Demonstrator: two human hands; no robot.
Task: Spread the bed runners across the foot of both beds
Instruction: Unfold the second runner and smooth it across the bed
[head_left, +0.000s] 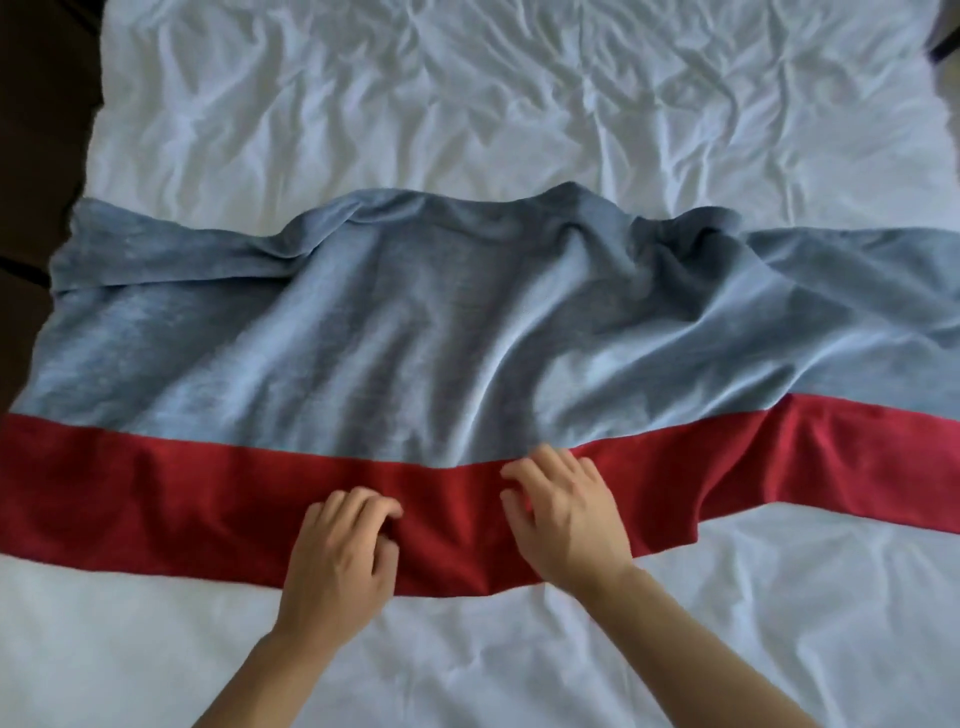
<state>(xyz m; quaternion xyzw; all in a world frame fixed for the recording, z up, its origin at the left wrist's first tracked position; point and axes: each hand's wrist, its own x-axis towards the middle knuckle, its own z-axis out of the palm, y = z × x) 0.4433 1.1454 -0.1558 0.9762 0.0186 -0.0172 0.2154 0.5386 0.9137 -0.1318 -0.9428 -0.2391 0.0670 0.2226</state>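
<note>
A bed runner, grey-blue with a red band along its near edge, lies across the white bed from the left edge to the right. It is rumpled, with folds bunched along its far edge and at the right. My left hand rests on the red band near the middle, fingers curled and pinching a fold of the cloth. My right hand lies beside it on the red band, palm down, fingers spread and pressing flat.
The white sheet is creased all over the far half. A strip of bare white bedding shows between the runner and me. Dark floor borders the bed on the left, and a dark edge shows at the top right corner.
</note>
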